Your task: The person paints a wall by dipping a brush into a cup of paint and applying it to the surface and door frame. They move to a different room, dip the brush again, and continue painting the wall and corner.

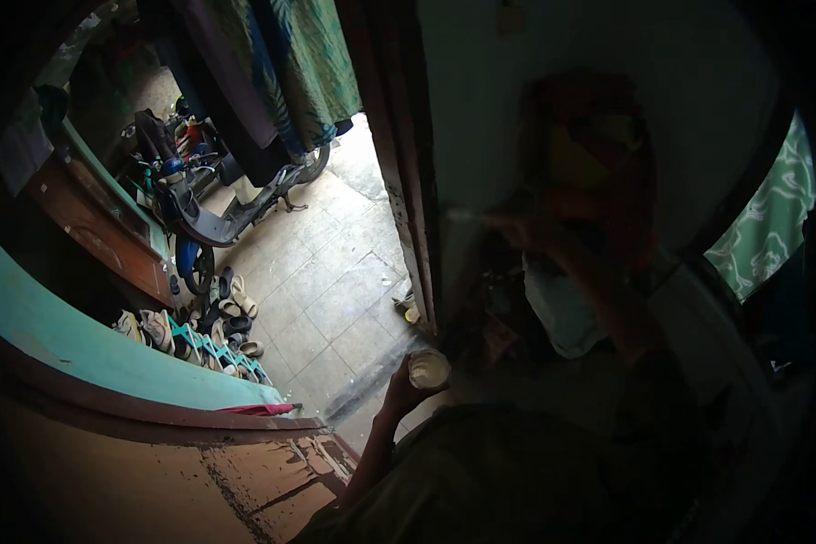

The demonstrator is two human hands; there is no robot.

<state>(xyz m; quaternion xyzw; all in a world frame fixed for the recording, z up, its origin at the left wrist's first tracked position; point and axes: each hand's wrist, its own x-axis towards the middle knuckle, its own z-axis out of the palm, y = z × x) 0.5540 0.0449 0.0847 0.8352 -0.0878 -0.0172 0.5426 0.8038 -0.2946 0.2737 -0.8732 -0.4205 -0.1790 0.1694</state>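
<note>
My left hand point(402, 392) is closed around a small round container point(429, 370), held near the foot of the door frame. Its pale top faces up at me; whether that is a lid or what fills it, I cannot tell. In deep shadow on the right, my right hand point(519, 230) is raised and closed on a thin object with a pale tip point(462, 215). The tip points left toward the dim wall point(476, 118) beside the door frame point(405, 172). Darkness hides most of the fingers and the object's exact kind.
Beyond the doorway, a motorbike point(231, 213) stands on the tiled floor point(317, 290). Shoes and sandals point(231, 308) lie by a turquoise rack point(216, 349). Clothes point(290, 72) hang overhead. A white bag point(562, 313) hangs below my right arm, and a green patterned curtain point(766, 213) is far right.
</note>
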